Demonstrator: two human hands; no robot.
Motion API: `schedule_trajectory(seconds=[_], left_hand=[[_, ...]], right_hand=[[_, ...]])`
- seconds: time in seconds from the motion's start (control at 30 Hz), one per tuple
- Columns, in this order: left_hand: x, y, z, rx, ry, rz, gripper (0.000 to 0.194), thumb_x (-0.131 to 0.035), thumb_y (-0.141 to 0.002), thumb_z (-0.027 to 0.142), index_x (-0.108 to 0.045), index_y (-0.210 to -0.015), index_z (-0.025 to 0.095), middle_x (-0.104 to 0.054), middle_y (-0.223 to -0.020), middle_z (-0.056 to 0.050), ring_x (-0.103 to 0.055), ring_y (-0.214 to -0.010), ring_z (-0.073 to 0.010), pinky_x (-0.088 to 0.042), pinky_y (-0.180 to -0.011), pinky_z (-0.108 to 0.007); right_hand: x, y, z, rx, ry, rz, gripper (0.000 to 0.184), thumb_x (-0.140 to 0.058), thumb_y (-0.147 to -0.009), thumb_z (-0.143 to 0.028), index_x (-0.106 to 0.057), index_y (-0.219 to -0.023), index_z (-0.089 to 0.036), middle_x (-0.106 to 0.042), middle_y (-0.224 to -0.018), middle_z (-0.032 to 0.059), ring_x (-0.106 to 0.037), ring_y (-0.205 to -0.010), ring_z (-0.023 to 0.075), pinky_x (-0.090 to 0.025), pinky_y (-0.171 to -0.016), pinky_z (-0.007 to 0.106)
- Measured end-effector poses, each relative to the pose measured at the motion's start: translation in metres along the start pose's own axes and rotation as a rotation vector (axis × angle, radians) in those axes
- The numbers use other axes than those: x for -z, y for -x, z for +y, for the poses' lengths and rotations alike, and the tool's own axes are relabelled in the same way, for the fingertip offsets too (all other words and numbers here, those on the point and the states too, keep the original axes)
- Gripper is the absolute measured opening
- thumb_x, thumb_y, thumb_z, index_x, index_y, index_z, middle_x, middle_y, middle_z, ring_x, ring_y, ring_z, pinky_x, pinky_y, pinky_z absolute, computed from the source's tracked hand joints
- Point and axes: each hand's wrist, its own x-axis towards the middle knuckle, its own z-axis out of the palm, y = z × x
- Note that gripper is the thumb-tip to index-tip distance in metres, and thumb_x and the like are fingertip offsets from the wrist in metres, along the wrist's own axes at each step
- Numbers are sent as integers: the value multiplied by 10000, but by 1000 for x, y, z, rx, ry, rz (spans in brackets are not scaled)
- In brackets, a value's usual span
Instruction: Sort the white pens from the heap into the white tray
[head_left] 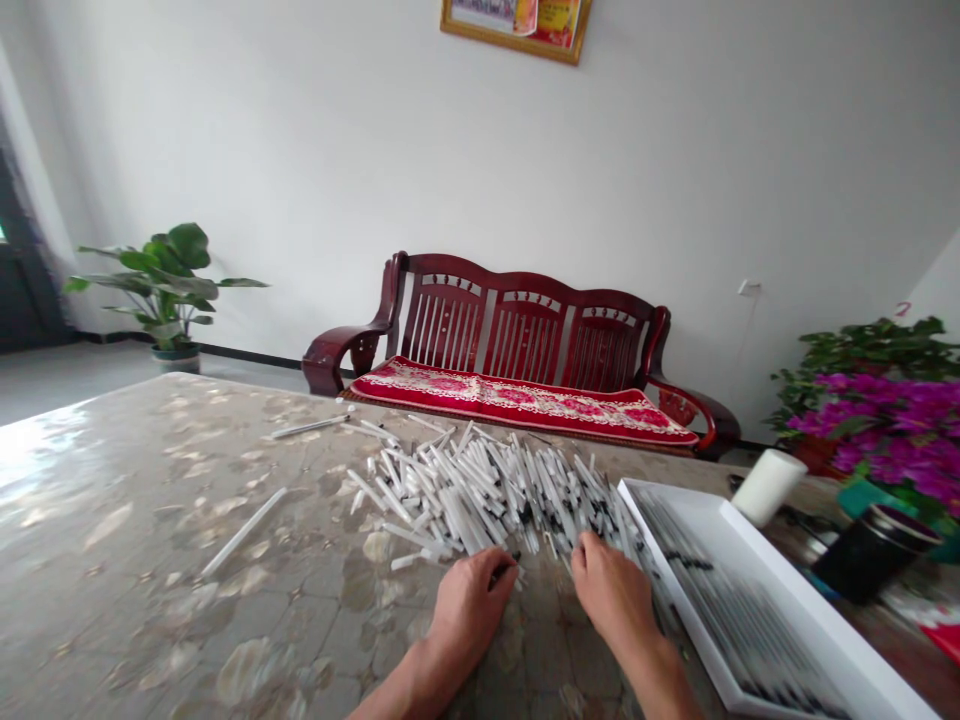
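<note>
Where the head view looks down across the bench (135, 560), I have both hands at the near side of a loose heap of white, pen-like tubes (480, 480). That heap spreads over the middle of the bench and reaches toward its far edge; dark tips show among the pale barrels.

The hands are apart from each other, with a strip of bench between them. My left hand (469, 590) has its fingers curled in at the heap's near fringe, and a small dark tip shows by the forefinger; I cannot tell whether it is gripped. My right hand (611, 585) is bent over the heap's near right part, fingertips hidden from me, so I cannot tell what it holds either.

Just beside the heap, toward the right edge of the bench, I see an open white box (825, 606) set at a slant, with slim translucent tubes (724, 595) lined up along its left side. Beyond its far end stands a white cylinder (770, 487), with a black cup (874, 553) near it.

Left of the heap lies a single white tube (244, 533), well apart; another slim tube (309, 428) lies near the far edge. Past that edge stands a dark red wooden settee (442, 310).
</note>
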Motion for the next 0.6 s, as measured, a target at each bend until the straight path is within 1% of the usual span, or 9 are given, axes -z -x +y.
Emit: schedule_trajectory(seconds=[0.07,0.17,0.2,0.27,0.33,0.37,0.43,0.53,0.6], left_hand=[[-4,-1,-1,40,122,-9,146,-646,-757,291,-772,-788,223,-727,-645,-28,-649,-598,-196,-427,-590,-255],[-10,-3,0,128,345,-38,306,-665,-754,390,-764,-959,185,-696,-603,-15,-619,-526,-185,-424,-503,-256],[-11,-3,0,144,424,-43,352,-682,-740,438,-756,-961,175,-694,-611,-17,-624,-534,-187,-426,-486,-254],[-12,-4,2,164,562,-44,389,-723,-690,514,-737,-865,166,-694,-640,-24,-648,-577,-191,-444,-479,-248],[-9,-6,3,219,660,-8,396,-760,-645,545,-690,-748,170,-690,-655,-22,-675,-618,-193,-469,-495,-241],[-8,-6,3,262,695,24,402,-768,-637,554,-664,-717,174,-687,-654,-18,-686,-629,-192,-480,-502,-239],[-5,-8,3,332,755,102,413,-772,-642,563,-631,-706,180,-695,-673,-16,-704,-647,-192,-502,-514,-238],[-2,-10,3,374,831,186,423,-793,-636,552,-624,-731,177,-717,-715,-25,-719,-658,-192,-529,-523,-242],[-2,-11,3,392,870,208,405,-809,-647,516,-629,-755,170,-721,-711,-26,-722,-649,-189,-541,-525,-241]], right_hand=[[-4,5,0,57,-146,55,305,-384,-993,-251,-678,-1060,-201,-774,-911,139,-745,-795,268,-468,-639,302],[-11,13,-9,270,-476,130,273,-423,-988,-277,-678,-1078,-242,-766,-1017,104,-733,-907,258,-493,-733,308],[-13,15,-14,340,-569,140,256,-449,-979,-279,-688,-1065,-256,-763,-1028,91,-727,-929,252,-498,-763,308],[-16,18,-23,433,-693,125,227,-499,-959,-279,-709,-1047,-275,-761,-1012,73,-719,-934,243,-505,-795,308],[-18,18,-27,458,-751,97,206,-545,-939,-280,-721,-1047,-279,-759,-1005,66,-714,-932,238,-512,-805,306],[-17,16,-26,438,-763,94,204,-552,-937,-283,-722,-1050,-274,-759,-1010,65,-713,-939,236,-514,-812,305],[-16,11,-18,332,-725,130,212,-526,-949,-279,-714,-1046,-254,-756,-1028,69,-708,-963,232,-509,-826,305],[-14,4,-2,115,-489,181,203,-502,-955,-261,-693,-1014,-230,-745,-1037,70,-707,-945,231,-494,-774,302],[-14,1,5,45,-297,146,146,-549,-933,-265,-687,-962,-226,-737,-1001,57,-713,-884,223,-471,-694,287]])
